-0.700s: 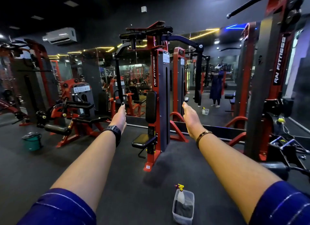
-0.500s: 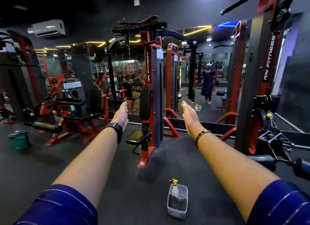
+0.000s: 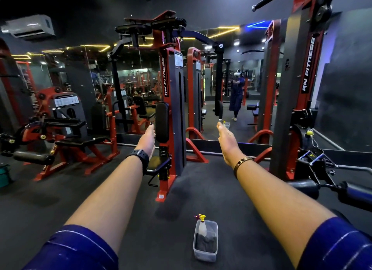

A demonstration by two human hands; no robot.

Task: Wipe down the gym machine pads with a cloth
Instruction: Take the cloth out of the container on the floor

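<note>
Fingers of the left hand (image 3: 147,139) are straight and together, edge-on to the camera, holding nothing. Fingers of the right hand (image 3: 226,141) are likewise extended flat, palm turned inward, empty. Both arms reach forward in parallel; a dark watch (image 3: 141,159) sits on the left wrist, a gold bangle (image 3: 241,163) on the right. Blue sleeves cover the upper arms.

Between the hands, at 12 o'clock, stands a red and grey machine (image 3: 173,112) with an upright black back pad (image 3: 162,122) and a seat pad (image 3: 156,163) below it. Neither hand touches either pad.

At 6 o'clock, on the dark floor, a clear tub (image 3: 205,251) holds a dark cloth (image 3: 205,242) and a spray bottle (image 3: 202,224) with a yellow trigger. A mirror wall lies behind the machine at 12 o'clock.
</note>
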